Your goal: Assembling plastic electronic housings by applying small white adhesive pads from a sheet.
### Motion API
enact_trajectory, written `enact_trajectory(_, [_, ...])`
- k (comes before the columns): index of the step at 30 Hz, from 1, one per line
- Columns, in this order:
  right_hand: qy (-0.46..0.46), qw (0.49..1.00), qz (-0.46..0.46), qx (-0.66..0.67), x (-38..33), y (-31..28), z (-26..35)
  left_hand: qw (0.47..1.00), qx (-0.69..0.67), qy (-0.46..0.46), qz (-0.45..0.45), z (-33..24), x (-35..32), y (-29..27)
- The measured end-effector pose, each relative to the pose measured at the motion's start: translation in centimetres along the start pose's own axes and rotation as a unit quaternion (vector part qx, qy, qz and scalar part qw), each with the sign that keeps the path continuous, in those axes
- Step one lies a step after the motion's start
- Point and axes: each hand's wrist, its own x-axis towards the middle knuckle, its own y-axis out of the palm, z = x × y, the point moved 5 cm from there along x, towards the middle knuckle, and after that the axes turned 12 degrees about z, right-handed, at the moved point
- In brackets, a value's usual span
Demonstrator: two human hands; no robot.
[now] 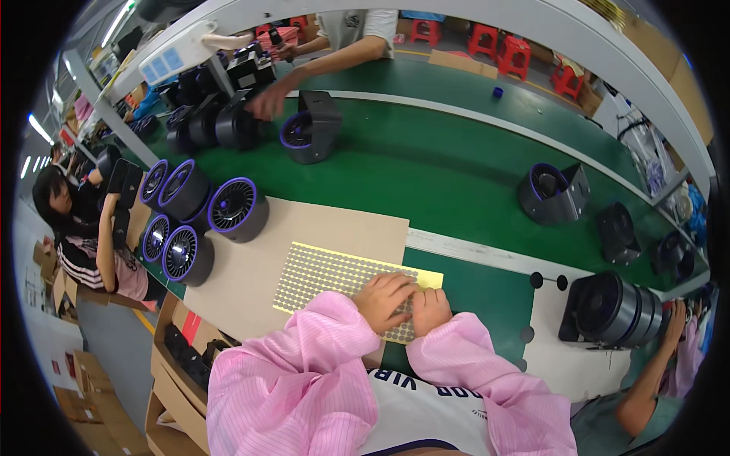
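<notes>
Factory assembly line, long green conveyor belt (426, 163) carrying identical black fan units with purple rims (237, 210), several workers seated along both sides, cardboard work mat (251, 266), red plastic stools (502, 47) behind, cardboard boxes (84, 395) on floor

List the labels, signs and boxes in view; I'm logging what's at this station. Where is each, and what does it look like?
Sticker sheet: yellow rectangle covered in rows of small grey round dots, on brown cardboard, under both hands, left hand and right hand.
Sign: white plate with blue squares, on the overhead rail, upper left.
Cardboard boxes: brown, stacked on the floor, lower left.
Loose black dots: round, on the bench at right.
</notes>
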Motion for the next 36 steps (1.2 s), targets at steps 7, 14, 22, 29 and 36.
enact_trajectory(7, [0.063, 0.997, 0.031, -0.025, 0.3, 1.8, -1.3, 0.872, 0.009, -0.036, -0.488, 9.1, 4.3, -14.1])
enact_trajectory(14, [0.059, 0.998, 0.022, 0.027, 0.7, 1.3, -0.4, 0.798, -0.089, -0.353, -0.481, 27.2, 8.2, -18.1])
enact_trajectory(22, [-0.080, 0.955, -0.155, 0.238, 2.8, -7.5, -2.4, 0.643, -0.346, -0.139, -0.668, 13.4, 7.8, -17.9])
enact_trajectory(29, [-0.110, 0.749, -0.310, 0.575, 7.3, -21.2, -3.8, 0.782, -0.279, 0.105, -0.547, -1.0, 7.5, -17.3])
enact_trajectory(36, [-0.092, 0.720, -0.303, 0.618, 7.5, -22.2, -2.1, 0.827, -0.111, 0.265, -0.484, -6.5, 6.5, -17.1])
